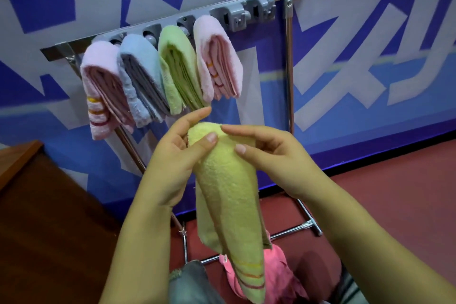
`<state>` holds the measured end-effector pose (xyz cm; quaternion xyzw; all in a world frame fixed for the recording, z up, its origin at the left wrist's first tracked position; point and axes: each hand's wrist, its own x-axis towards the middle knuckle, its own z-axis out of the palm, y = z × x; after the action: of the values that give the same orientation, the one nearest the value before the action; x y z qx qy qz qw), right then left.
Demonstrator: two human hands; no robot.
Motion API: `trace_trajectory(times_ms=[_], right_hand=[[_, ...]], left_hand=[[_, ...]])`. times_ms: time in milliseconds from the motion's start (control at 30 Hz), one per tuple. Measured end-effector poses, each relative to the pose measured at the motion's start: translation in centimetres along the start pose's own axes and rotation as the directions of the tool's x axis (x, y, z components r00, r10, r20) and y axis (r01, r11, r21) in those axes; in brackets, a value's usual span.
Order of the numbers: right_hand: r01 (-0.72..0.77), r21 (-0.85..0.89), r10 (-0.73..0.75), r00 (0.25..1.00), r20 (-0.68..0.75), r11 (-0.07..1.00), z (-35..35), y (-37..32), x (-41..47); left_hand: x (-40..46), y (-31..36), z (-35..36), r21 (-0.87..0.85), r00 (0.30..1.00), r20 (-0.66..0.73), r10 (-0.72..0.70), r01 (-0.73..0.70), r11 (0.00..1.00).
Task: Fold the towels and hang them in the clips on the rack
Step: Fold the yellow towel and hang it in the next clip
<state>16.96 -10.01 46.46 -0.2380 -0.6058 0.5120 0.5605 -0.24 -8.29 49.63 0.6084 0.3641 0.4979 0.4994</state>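
Head view: left hand (172,155) and right hand (269,155) both pinching the folded top of the yellow towel (229,192), held below the rack (288,39), likely bunching it for a free clip (237,20) toward the bar's right end, beside four hung towels (158,74).

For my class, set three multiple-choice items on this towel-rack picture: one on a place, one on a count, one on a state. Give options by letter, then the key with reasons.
1. Where is the green towel hanging?
A. Between the blue towel and a pink towel
B. At the rack's far left
C. On the floor

2. How many towels hang on the rack?
A. Two
B. Four
C. Six

3. The yellow towel is:
A. Clipped up
B. Spread flat
C. Folded, held by both hands

Key: 1 A, blue left, pink right. 2 B, pink, blue, green, pink. 3 C, left hand and right hand grip its top.
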Motion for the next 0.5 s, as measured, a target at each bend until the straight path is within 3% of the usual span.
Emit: trace_trajectory(times_ms=[333,500], right_hand=[[0.064,-0.23,-0.063,0.998,0.009,0.971,0.3,-1.1,0.5],[0.093,-0.29,-0.099,0.995,-0.004,0.953,-0.4,-1.8,0.7]], left_hand=[[-0.4,0.4,-1.1,-0.039,0.998,-0.066,0.01,-0.012,0.999],[0.3,0.3,-0.1,-0.168,0.988,-0.153,0.001,-0.027,0.985]])
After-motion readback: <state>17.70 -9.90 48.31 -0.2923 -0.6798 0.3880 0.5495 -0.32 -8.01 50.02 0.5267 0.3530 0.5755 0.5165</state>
